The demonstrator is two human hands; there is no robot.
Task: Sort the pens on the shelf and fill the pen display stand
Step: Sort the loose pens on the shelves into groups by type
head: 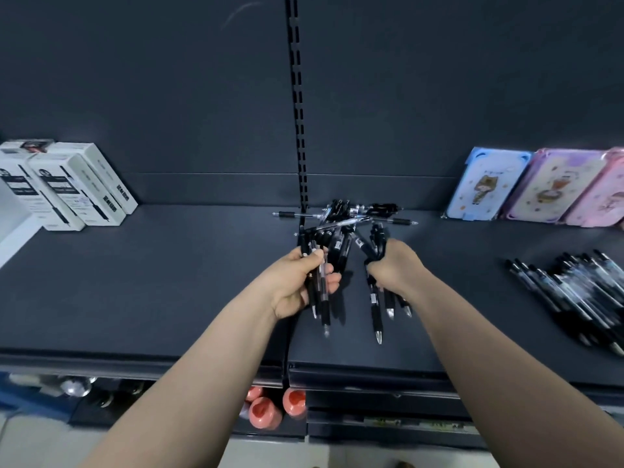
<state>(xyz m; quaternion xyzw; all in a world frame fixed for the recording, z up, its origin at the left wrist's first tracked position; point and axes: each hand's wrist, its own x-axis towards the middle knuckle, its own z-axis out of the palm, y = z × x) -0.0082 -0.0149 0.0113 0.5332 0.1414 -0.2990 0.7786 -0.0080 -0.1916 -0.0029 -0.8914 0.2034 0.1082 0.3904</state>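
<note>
Black pens grasped in both hands over the dark shelf (169, 282).

Clenched in the left hand (300, 282), fingers and thumb curled round the barrels: a left bundle (320, 298) of black and clear pens, tips toward the front edge. Clenched likewise in the right hand (395, 268): a right bundle (376, 305), tips fanned out below the fist. Just behind both hands, at the foot of the slotted upright (299, 96): a loose heap (351, 214) of pens, lying crisscross on the shelf. Well apart to the right, near the front edge: a row of pens (574, 292), side by side. At the back left, white boxes (77, 190) printed with pen pictures; at the back right, pastel cases (489, 187) leaning on the back wall. Below the shelf, round pink items (265, 412), too blurred to identify.
</note>
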